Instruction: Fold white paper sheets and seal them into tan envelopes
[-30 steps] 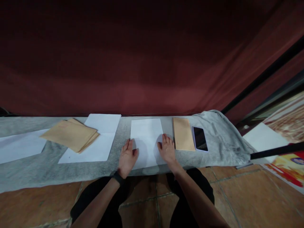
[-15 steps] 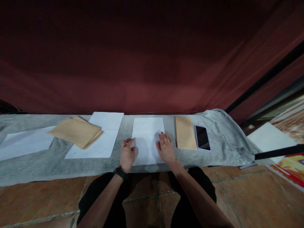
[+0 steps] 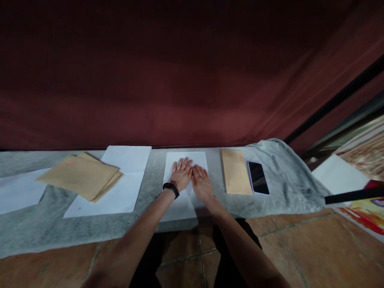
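A white sheet of paper (image 3: pixel 181 206) lies in front of me on the grey cloth (image 3: pixel 90 224) that covers the low table. My left hand (image 3: pixel 181 174) rests flat on the sheet's upper middle, fingers stretched forward, a black band on its wrist. My right hand (image 3: pixel 202 183) lies flat beside it, touching it, fingers also stretched out. Both palms press on the paper and hold nothing.
A brown envelope (image 3: pixel 235 176) and a dark phone (image 3: pixel 258 177) lie to the right of the sheet. To the left, a stack of brown envelopes (image 3: pixel 79 176) sits on more white sheets (image 3: pixel 120 188). A dark red curtain hangs behind. Tiled floor lies below, a black bar (image 3: pixel 354 196) at right.
Both hands have moved from the sheet's side edges to its middle and further up, and now lie flat side by side. The left hand's fingers, curled half a second ago, are stretched out.
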Available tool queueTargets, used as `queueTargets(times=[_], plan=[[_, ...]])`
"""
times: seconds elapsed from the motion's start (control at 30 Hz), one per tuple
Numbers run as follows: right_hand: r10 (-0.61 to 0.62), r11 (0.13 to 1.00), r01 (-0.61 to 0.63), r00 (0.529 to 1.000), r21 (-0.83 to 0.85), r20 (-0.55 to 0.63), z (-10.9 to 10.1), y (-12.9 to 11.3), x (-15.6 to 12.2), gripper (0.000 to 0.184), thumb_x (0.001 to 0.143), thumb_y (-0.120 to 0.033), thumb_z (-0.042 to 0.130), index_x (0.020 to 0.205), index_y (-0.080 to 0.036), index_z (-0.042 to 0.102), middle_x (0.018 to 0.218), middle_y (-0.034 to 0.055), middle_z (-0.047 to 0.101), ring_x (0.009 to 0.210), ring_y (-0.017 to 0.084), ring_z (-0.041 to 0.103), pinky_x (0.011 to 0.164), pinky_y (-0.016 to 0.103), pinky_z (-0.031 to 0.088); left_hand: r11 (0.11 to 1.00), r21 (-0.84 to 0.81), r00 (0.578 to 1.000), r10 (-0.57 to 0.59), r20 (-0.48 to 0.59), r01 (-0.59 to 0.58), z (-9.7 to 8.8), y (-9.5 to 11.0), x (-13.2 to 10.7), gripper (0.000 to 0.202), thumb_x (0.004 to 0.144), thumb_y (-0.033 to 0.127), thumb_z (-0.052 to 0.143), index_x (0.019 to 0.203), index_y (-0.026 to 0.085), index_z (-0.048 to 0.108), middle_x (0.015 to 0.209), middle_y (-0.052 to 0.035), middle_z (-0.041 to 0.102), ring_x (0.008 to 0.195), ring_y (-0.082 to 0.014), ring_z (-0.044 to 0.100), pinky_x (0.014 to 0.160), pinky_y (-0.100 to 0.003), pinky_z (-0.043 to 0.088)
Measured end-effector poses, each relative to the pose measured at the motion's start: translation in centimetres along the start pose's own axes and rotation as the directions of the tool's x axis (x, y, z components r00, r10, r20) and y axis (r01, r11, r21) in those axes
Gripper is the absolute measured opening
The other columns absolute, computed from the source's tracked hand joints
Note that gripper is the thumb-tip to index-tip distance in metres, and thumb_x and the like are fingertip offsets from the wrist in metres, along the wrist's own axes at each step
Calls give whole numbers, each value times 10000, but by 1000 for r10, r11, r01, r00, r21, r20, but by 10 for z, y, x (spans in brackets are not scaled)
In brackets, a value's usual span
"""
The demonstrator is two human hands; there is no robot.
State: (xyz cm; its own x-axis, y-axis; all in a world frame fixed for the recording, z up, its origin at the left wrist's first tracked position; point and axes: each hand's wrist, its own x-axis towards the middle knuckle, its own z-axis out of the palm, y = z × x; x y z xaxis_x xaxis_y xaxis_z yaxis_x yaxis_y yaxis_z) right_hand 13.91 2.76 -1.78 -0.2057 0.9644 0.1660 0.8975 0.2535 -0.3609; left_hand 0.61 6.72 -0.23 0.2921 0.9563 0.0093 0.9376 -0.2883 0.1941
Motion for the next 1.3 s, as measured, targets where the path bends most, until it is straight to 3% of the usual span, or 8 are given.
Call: queueTargets(times=[0.13, 0.37, 0.5, 0.67, 0.87, 0.97, 1.1, 1.3], plan=[[14, 999, -12, 999, -46, 41, -3, 4, 29, 504, 1064, -223, 328, 1530, -99, 478, 1624, 133, 418, 1522, 240, 370, 1262, 438, 271, 1000, -6, 999, 9, -46, -10, 5, -8, 17, 573, 1050, 283, 231, 1585, 148, 389, 1676, -104, 333, 1576, -290, 228, 1270, -522, 203], [17, 995, -15, 1000, -96, 20, 6, 0, 74, 525, 1096, -353, 297, 1557, -152, 447, 1645, 109, 381, 1532, 274, 345, 1261, 490, 222, 992, -43, 988, -122, -99, 118, 7, -31, 33, 595, 1035, 295, 277, 1597, 111, 350, 1674, -138, 323, 1581, -278, 217, 1280, -517, 162], [62, 992, -63, 998, -111, -14, 10, 13, 80, 566, 1089, -399, 324, 1578, -125, 403, 1645, 136, 367, 1529, 281, 349, 1252, 497, 229, 978, -62, 965, -208, -163, 200, 11, -39, 25, 628, 1043, 398, 306, 1590, 94, 352, 1660, -169, 339, 1574, -276, 241, 1276, -497, 181], [101, 986, -107, 994, -131, -51, 4, 33, 74, 585, 1088, -403, 330, 1581, -92, 386, 1643, 158, 366, 1534, 285, 334, 1256, 486, 207, 966, -68, 940, -258, -223, 249, 13, -50, 3, 621, 1041, 382, 318, 1568, 60, 382, 1645, -192, 362, 1559, -288, 282, 1274, -473, 205], [93, 981, -100, 994, -166, -48, -9, 37, 35, 583, 1087, -378, 349, 1575, -61, 379, 1641, 184, 357, 1527, 292, 349, 1251, 499, 224, 953, -99, 943, -299, -145, 287, -2, -50, -42, 578, 1006, 316, 408, 1518, 52, 462, 1611, -208, 418, 1515, -309, 372, 1241, -460, 302], [-43, 989, 36, 998, -142, -43, -6, 22, -6, 570, 1084, -382, 364, 1587, -113, 375, 1652, 151, 352, 1532, 280, 344, 1257, 511, 234, 961, -73, 951, -273, -143, 265, -2, -29, -83, 617, 1011, 420, 446, 1557, 134, 432, 1657, -189, 339, 1545, -369, 292, 1222, -560, 298], [-235, 967, 232, 972, -105, -17, 3, -6, -59, 548, 1062, -334, 429, 1570, -130, 410, 1647, 139, 371, 1531, 265, 350, 1255, 496, 274, 996, -26, 991, -84, -103, 82, 7, 5, -137, 550, 1034, 383, 400, 1574, 279, 418, 1679, -76, 326, 1572, -310, 242, 1251, -580, 224], [-185, 975, 180, 982, -131, -30, -6, -8, -95, 532, 1071, -363, 425, 1561, -154, 430, 1636, 126, 397, 1513, 275, 381, 1249, 513, 274, 999, 34, 997, -24, -69, 26, 6, 9, -166, 556, 1026, 429, 438, 1551, 244, 460, 1650, -107, 371, 1545, -320, 312, 1253, -611, 203]])
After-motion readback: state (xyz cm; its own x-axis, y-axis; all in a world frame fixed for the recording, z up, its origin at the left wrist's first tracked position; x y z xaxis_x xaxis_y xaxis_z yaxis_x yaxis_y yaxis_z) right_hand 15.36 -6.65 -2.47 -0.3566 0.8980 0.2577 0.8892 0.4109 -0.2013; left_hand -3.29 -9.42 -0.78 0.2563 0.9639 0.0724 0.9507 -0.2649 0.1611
